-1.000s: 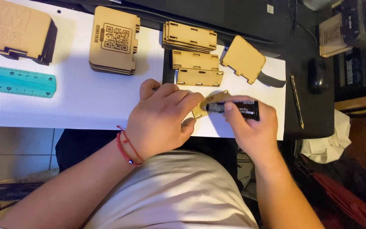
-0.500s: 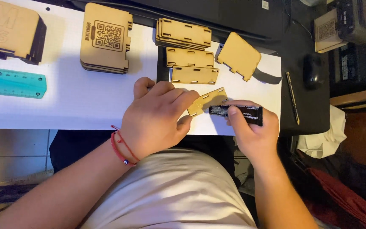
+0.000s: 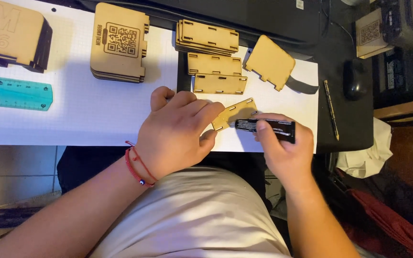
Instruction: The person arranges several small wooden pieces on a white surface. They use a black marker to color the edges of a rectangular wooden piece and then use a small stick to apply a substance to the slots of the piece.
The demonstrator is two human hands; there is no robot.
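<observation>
On white sheet (image 3: 96,114), left hand (image 3: 178,131) pinning small wooden panel (image 3: 235,112), fingers pressed together; right hand (image 3: 285,148) gripping black tube (image 3: 268,128), tip touching panel.

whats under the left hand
The left hand presses a slotted wooden panel onto the white sheet. Only the panel's right end shows; the rest, and anything else beneath, is covered.

Person, head-camera view. Both forearms bare, no sleeves visible. Left hand (image 3: 175,131), centre of frame: no rings visible. Left wrist: thin red cord bracelet (image 3: 137,165), looped in two strands, carrying one small dark-and-white bead. Right hand (image 3: 285,148), right of centre: bare, unadorned. Torso, lower centre: plain light beige garment (image 3: 192,215).
</observation>
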